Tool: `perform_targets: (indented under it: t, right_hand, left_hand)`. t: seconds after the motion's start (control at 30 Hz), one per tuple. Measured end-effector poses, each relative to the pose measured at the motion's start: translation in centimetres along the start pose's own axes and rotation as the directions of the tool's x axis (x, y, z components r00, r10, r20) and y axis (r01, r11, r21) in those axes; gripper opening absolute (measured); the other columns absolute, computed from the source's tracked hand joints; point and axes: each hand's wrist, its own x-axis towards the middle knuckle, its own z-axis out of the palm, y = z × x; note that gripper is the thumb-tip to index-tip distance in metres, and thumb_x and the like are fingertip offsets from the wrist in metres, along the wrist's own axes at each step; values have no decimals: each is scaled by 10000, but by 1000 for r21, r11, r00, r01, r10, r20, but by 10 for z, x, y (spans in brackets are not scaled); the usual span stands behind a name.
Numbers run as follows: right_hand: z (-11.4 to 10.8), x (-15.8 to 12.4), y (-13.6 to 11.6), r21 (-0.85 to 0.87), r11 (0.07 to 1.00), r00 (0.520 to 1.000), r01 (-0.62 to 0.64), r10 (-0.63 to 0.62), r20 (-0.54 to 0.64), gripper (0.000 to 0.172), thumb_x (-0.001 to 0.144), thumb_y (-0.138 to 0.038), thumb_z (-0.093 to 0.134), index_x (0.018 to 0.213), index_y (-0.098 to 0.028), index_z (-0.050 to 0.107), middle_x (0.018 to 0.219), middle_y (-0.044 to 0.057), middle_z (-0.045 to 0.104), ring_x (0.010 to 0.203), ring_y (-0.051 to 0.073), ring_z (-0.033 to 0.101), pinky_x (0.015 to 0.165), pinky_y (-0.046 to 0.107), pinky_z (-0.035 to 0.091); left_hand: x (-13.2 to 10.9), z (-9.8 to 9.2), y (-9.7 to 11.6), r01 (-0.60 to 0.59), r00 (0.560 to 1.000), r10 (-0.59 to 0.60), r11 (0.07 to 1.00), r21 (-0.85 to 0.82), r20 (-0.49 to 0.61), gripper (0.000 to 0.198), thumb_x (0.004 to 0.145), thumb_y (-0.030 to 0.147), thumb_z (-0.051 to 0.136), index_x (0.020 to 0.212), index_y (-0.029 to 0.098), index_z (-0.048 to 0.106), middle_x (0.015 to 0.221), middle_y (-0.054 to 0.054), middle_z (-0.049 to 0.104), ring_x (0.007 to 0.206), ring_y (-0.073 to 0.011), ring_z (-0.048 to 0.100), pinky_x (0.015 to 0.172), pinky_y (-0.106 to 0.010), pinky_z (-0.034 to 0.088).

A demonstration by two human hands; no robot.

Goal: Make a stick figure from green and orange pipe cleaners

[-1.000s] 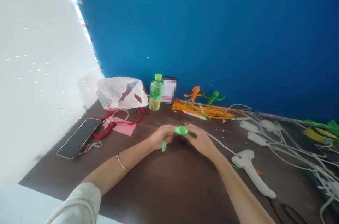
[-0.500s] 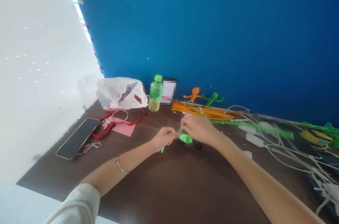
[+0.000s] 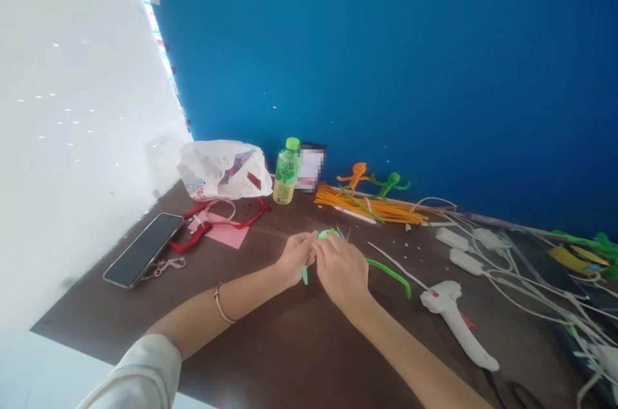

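Observation:
My left hand [image 3: 294, 259] pinches a small light-green pipe cleaner piece [image 3: 329, 233] over the brown table. A pale green end [image 3: 304, 275] of it hangs below those fingers. Against it, my right hand [image 3: 342, 267] is closed, its fingertips meeting the left ones. From behind the right hand a green pipe cleaner length [image 3: 393, 272] curves out to the right. The fingers cover most of the coiled piece, so its full shape is hidden. Just beyond the hands, the metal tips of what look like scissors [image 3: 344, 232] show in part.
A white glue gun [image 3: 458, 322] lies right of my right forearm. Behind are orange pipe cleaners [image 3: 381, 206], an orange figure [image 3: 358, 176], a green figure [image 3: 392, 183], a bottle [image 3: 286, 174] and a plastic bag [image 3: 224, 171]. A phone [image 3: 143, 250] lies left; white cables [image 3: 526, 286] tangle right.
My right hand has come down and left, closer to my left hand. The long green strand swung from far right to a curve beside that hand. The glue gun has come into sight.

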Motion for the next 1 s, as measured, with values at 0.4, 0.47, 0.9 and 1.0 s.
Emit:
perform_targets:
  t: [0.4, 0.47, 0.9, 1.0]
  right_hand:
    - [24, -21, 28, 230, 966, 967, -119, 166, -194, 152, 810, -230, 487, 754, -209, 627, 671, -5, 617, 633, 120, 543, 585, 220, 342]
    - [22, -18, 32, 270, 951, 964, -147, 199, -176, 161, 803, -243, 489, 715, -209, 619, 674, -5, 612, 631, 120, 543, 563, 216, 342]
    - [4, 2, 66, 491, 871, 1000, -14, 13, 6, 265, 682, -78, 449, 737, -234, 657, 753, 6, 632, 713, 165, 534, 682, 294, 390]
    - [4, 1, 70, 522, 852, 999, -31, 9, 45, 245, 702, -96, 451, 740, -231, 651, 763, 15, 631, 738, 176, 538, 700, 317, 398]
  left_hand:
    - [4, 0, 6, 311, 949, -270, 894, -322, 165, 326, 726, 284, 608, 617, 166, 324, 497, 107, 165, 350, 0, 132, 312, -130, 101]
    - [4, -2, 8, 375, 923, -315, 868, -325, 223, 283, 742, 270, 587, 639, 162, 347, 501, 105, 166, 346, -1, 123, 304, -126, 94]
    - [-2, -7, 8, 604, 742, -472, 779, -169, 475, 298, 790, 250, 508, 585, 160, 312, 469, 94, 134, 337, -17, 100, 304, -144, 88]
    - [-7, -2, 9, 444, 837, -363, 888, -119, 410, 253, 756, 269, 570, 649, 157, 371, 483, 99, 159, 347, -8, 106, 328, -148, 59]
